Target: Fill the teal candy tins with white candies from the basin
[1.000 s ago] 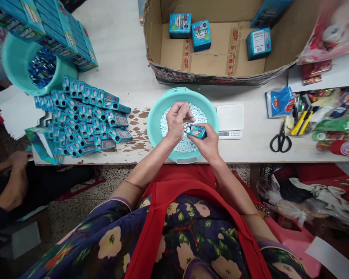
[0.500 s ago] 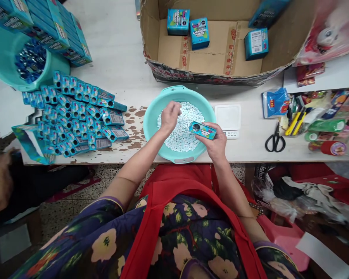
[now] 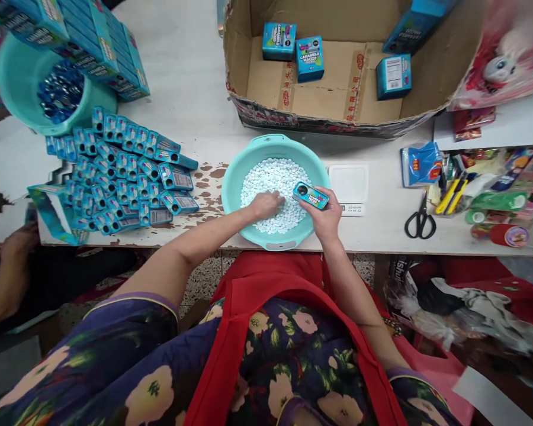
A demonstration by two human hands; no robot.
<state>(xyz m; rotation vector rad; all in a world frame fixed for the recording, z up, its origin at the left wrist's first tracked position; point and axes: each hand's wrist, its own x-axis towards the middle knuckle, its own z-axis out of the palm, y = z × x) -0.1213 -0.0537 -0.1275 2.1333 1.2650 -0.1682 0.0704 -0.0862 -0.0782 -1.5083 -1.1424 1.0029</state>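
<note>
My right hand [image 3: 327, 216] grips a small blue candy box [image 3: 311, 195] with a dark round opening at one end, tilted over the right side of a turquoise basin [image 3: 235, 219]. Small white candies [image 3: 273, 174] cover the basin's floor. Down among them is my left hand [image 3: 266, 205], its fingers bunched and the tips on the candies; how many it pinches is hidden. Left of the basin, many more small blue boxes [image 3: 128, 174] are packed in rows, their round openings facing up or toward me.
A cardboard carton [image 3: 320, 115] with several blue boxes stands behind the basin. Right of it are a white scale [image 3: 349, 183], black scissors [image 3: 420, 220] and yellow cutters [image 3: 453, 192]. A turquoise bucket [image 3: 15, 71] holds blue shiny pieces. Another person's arm [image 3: 13, 278] shows at left.
My left hand has come down from above the candies into them, nearer to me. The right hand still holds the box, almost in place. The view has shifted slightly.
</note>
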